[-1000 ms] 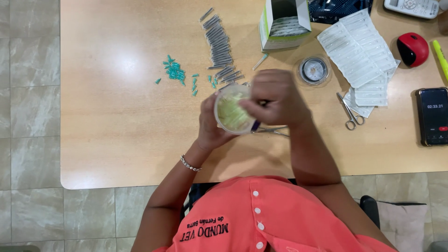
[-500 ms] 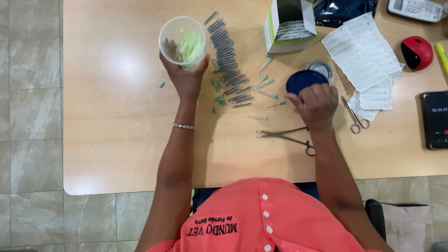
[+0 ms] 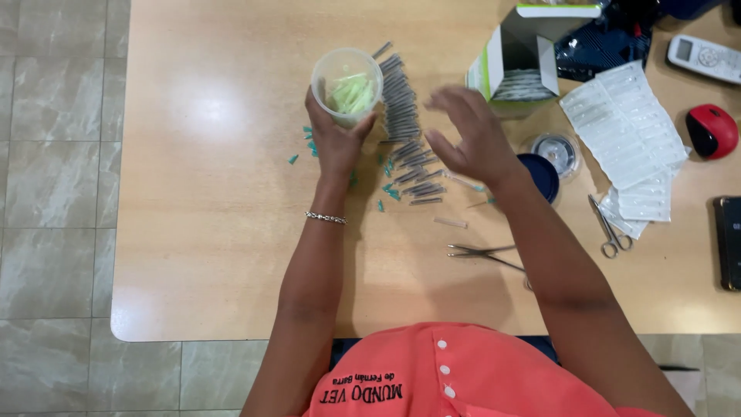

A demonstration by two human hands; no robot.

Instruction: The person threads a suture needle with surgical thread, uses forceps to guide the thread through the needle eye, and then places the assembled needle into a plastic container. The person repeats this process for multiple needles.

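Clear plastic cup (image 3: 346,83) — upright, mouth upward — in left hand (image 3: 337,143).

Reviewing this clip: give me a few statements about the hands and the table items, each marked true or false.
1. The left hand holds a clear plastic cup with pale green pieces inside. True.
2. The right hand grips the scissors. False: it is open and empty above the table; the scissors lie apart to its right.
3. A row of grey needle caps lies beside the cup. True.
4. The cardboard box is closed. False: its flap stands open.
5. The forceps lie on the wooden table. True.
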